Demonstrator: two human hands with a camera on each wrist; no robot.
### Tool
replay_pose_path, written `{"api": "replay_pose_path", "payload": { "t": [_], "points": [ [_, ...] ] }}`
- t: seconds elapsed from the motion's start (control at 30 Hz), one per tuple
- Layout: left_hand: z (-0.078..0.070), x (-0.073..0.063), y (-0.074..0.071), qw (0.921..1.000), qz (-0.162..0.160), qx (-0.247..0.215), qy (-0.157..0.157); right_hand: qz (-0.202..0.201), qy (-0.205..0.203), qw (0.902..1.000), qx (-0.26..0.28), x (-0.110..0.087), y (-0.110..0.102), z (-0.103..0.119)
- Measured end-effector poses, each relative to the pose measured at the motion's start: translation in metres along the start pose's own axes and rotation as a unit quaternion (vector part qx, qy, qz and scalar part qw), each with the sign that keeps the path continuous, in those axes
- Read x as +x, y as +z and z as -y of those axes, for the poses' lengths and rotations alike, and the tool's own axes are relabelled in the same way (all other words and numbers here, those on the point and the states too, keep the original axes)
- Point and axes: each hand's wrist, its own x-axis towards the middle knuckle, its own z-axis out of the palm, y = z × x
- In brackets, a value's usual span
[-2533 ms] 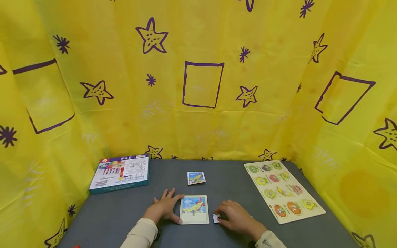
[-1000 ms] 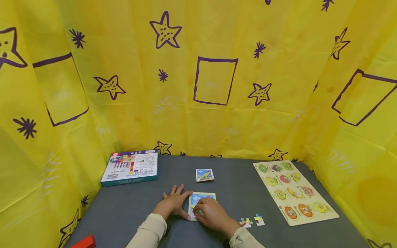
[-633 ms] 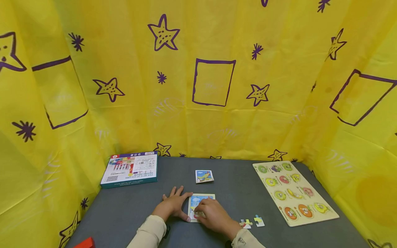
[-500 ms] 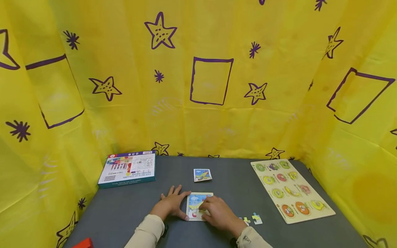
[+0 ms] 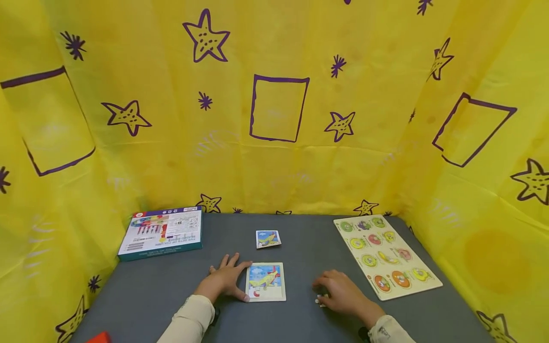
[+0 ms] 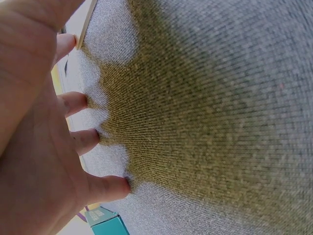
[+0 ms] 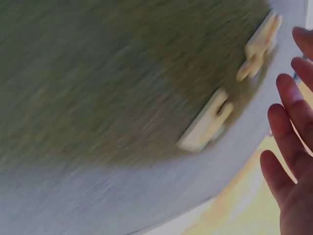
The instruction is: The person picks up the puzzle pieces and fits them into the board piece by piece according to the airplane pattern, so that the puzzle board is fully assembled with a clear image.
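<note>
A small jigsaw board (image 5: 265, 282) with a yellow plane picture lies flat before me. In its bottom left corner sits a jigsaw piece (image 5: 256, 294) with a red mark. My left hand (image 5: 226, 279) is spread, thumb and index finger touching the board's left edge; the left wrist view shows the fingertips of this hand (image 6: 44, 142) on the cloth. To the right of the board, my right hand (image 5: 340, 291) hovers by loose jigsaw pieces. The right wrist view shows two, one nearer piece (image 7: 205, 125) and one farther piece (image 7: 261, 44), apart from the loosely extended fingers.
A picture card (image 5: 268, 239) of the same plane lies behind the board. The boxed set (image 5: 160, 233) is at back left, a fruit peg board (image 5: 388, 257) at right. Something red (image 5: 99, 337) shows at the lower left edge. Yellow curtains (image 5: 274, 181) enclose the grey table (image 5: 296, 257).
My right hand has left the board and moved right to the loose pieces. A piece with red now lies in the board's lower left corner. The left hand keeps its place at the edge.
</note>
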Motion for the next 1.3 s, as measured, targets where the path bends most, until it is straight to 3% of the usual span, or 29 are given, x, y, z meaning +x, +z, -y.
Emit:
{"api": "replay_pose_path", "payload": {
  "t": [0.33,0.57,0.8,1.03,1.3],
  "points": [
    [0.009,-0.004,-0.005,0.9999,0.008,0.003,-0.011,0.019,-0.034,0.9991,0.015,-0.006,0.006,-0.008],
    [0.011,-0.006,-0.007,0.9996,0.021,0.001,-0.018,0.019,-0.037,0.999,0.015,-0.003,0.006,-0.004],
    [0.009,-0.008,-0.007,0.9998,0.012,0.007,-0.014,0.01,-0.041,0.999,0.017,0.003,0.006,0.003],
    [0.004,-0.006,-0.005,0.9998,0.009,0.014,-0.006,0.013,-0.044,0.9989,0.007,0.026,0.004,0.022],
    [-0.003,-0.004,-0.002,0.9999,0.009,0.01,-0.007,0.009,-0.08,0.9967,0.0,0.06,0.012,0.058]
  ]
}}
